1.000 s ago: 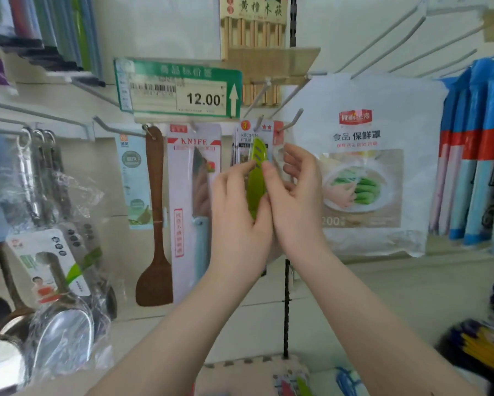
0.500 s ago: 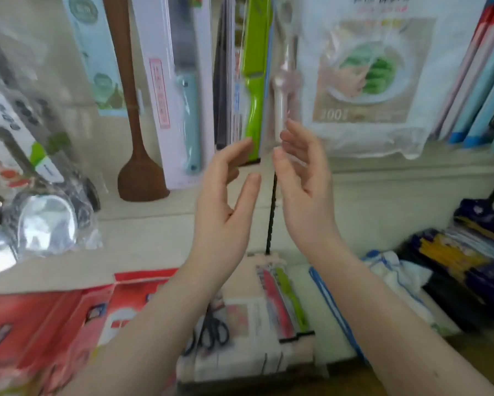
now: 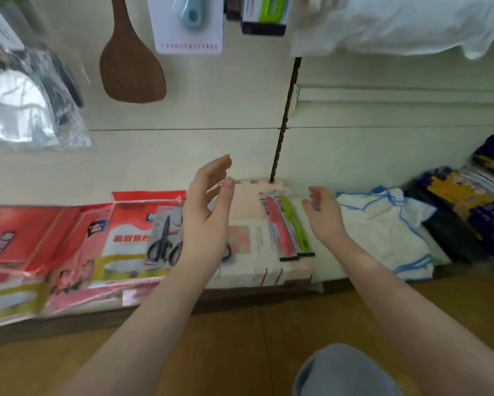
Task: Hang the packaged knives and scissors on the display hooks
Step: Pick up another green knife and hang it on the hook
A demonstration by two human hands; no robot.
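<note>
**Packaged knives and scissors lie on the low shelf**

Packaged knives [image 3: 287, 227], one red and one green, lie side by side on the pale box [image 3: 268, 270]. The packaged scissors [image 3: 164, 238] lie just left of that box's centre. Above the box, the left hand [image 3: 208, 224] and right hand [image 3: 322, 215] hover with fingers spread, holding nothing.

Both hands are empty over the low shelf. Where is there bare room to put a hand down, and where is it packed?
Bare: the pink mat between the packaged scissors and the red and green knives, though the left hand hovers over part of it. Crowded: red packets on the left, white cloths and dark bundles on the right.
</note>
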